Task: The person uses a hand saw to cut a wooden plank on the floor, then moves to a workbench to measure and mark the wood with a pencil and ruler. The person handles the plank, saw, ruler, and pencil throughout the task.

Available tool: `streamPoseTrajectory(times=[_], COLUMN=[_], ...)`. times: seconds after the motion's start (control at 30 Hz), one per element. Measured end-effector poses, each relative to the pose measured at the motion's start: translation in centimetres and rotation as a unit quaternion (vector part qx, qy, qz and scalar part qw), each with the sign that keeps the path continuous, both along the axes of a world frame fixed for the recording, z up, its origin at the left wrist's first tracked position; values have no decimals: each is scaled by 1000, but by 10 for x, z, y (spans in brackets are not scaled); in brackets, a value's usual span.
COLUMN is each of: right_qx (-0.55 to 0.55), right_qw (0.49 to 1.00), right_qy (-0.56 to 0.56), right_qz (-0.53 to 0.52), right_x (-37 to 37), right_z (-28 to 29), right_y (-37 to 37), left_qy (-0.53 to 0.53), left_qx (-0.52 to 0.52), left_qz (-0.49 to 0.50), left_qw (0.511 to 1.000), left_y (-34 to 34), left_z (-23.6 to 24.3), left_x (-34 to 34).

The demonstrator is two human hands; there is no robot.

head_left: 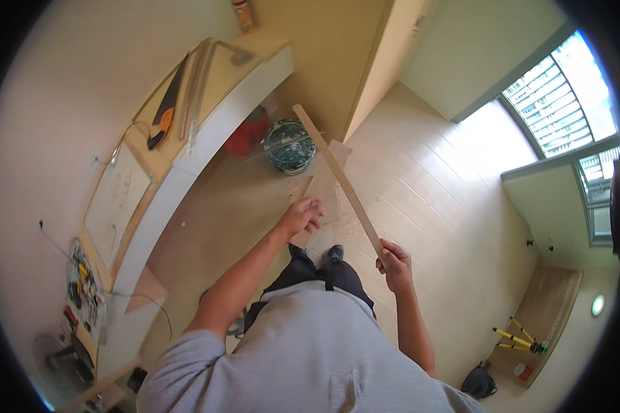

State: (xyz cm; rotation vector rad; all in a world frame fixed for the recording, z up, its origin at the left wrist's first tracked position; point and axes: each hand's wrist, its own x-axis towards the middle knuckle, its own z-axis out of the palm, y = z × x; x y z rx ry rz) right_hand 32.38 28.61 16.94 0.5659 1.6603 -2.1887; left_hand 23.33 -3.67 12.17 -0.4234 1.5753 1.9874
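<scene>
A long, narrow wooden strip [342,177] slants up and to the left from my right hand [395,266]. That hand is closed round its near end, and the far end points toward a paint-spattered dark bucket [289,154]. My left hand [303,216] is held to the left of the strip, apart from it. Its fingers are loosely bent, with nothing visible in them. Below the hands, flat wooden boards [329,195] lie on the floor, and sawdust is scattered beside them.
Along the left wall runs a curved counter [160,184] bearing a handsaw [165,117], long thin strips [198,89] and scattered tools [83,282]. A tall cabinet [324,55] stands ahead. At the lower right are a yellow tripod [520,339] and a dark bag [479,380].
</scene>
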Motion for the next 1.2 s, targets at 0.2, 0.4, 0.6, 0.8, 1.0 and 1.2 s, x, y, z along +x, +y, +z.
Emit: streamPoseTrajectory(times=[0.2, 0.4, 0.6, 0.8, 1.0, 1.2], right_qx=[77, 55, -12, -75, -56, 94], right_qw=[987, 976, 981, 976, 973, 968], right_qy=[73, 71, 86, 141, 188, 176], right_qz=[119, 200, 175, 151, 119, 155], right_x=[-10, -33, -50, -57, -69, -85], right_z=[25, 37, 37, 29, 24, 24], right_y=[-15, 6, 22, 15, -25, -65], left_qy=[-4, 38, 70, 105, 118, 130], left_qx=[152, 91, 82, 76, 67, 67], left_qz=[124, 174, 267, 335, 342, 329], left_qw=[981, 980, 958, 933, 930, 933], left_y=[19, 28, 15, -14, -36, -76], left_z=[52, 59, 62, 69, 74, 74], left_x=[0, 15, 22, 18, 16, 3])
